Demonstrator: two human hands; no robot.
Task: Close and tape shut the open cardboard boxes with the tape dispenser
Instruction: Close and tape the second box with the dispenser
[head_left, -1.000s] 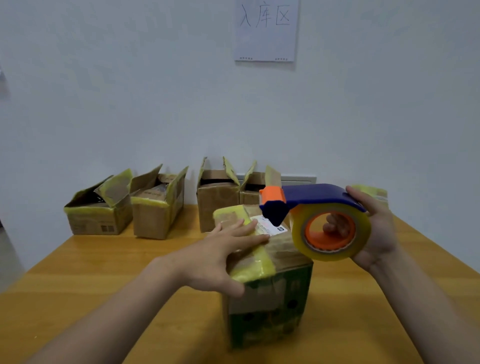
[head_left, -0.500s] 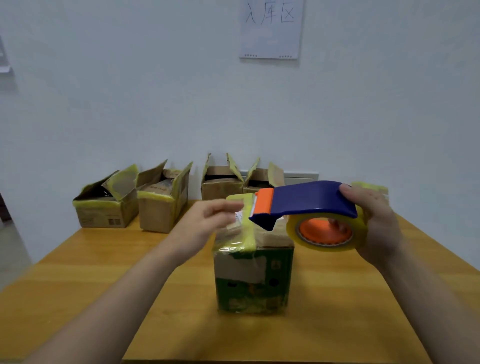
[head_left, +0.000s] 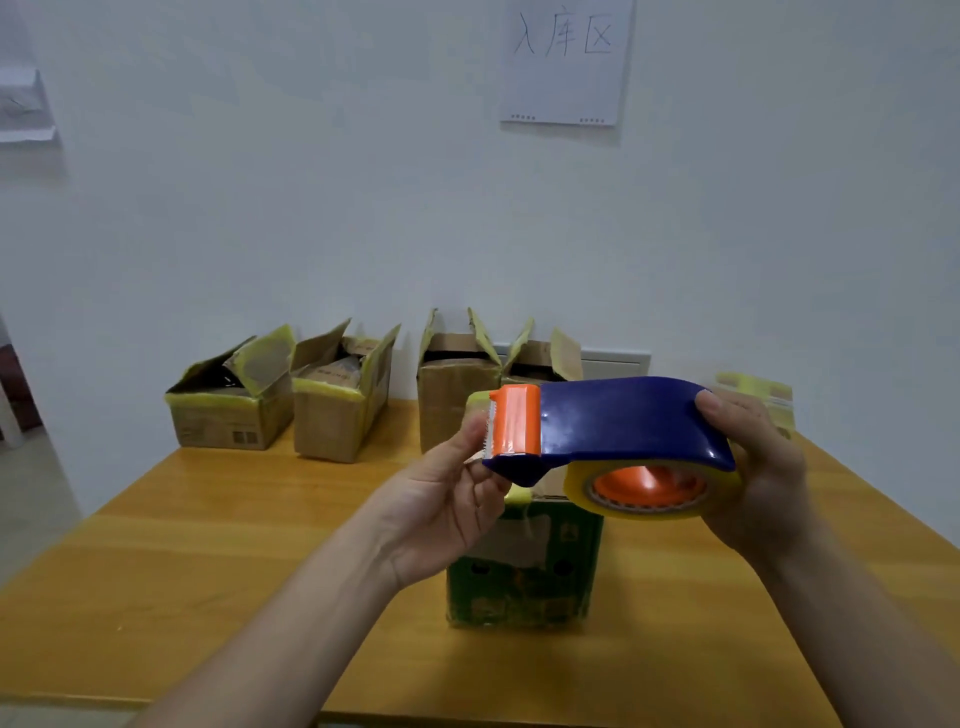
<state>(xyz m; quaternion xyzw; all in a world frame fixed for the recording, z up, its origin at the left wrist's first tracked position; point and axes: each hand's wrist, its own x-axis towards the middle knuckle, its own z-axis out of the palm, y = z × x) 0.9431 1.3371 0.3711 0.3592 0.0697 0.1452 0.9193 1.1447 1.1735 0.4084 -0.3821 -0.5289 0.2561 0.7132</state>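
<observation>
Your right hand grips the rear of the blue plastic tape dispenser, fingers curled over its top and the palm wrapped round the roll of yellowish clear tape on its orange hub. You hold the dispenser in the air, roughly level, its orange front guard pointing to your left. Your left hand meets that front end palm up: the thumb tip lies against the toothed cutting edge and the fingers curl in beneath the nose, so the hand pinches the tip of the dispenser. You cannot tell whether a tape end lies between the fingers. Directly below and behind both hands stands the green printed cardboard box with yellow tape along its top edge, upright on the yellow-brown wooden surface; its top is mostly hidden by the dispenser and your left hand. Along the far edge, against the white wall, four brown cardboard boxes stand in a row with their yellow-taped flaps up. Another yellow-taped box shows just behind your right hand. A white paper sign with handwritten characters hangs on the wall.
</observation>
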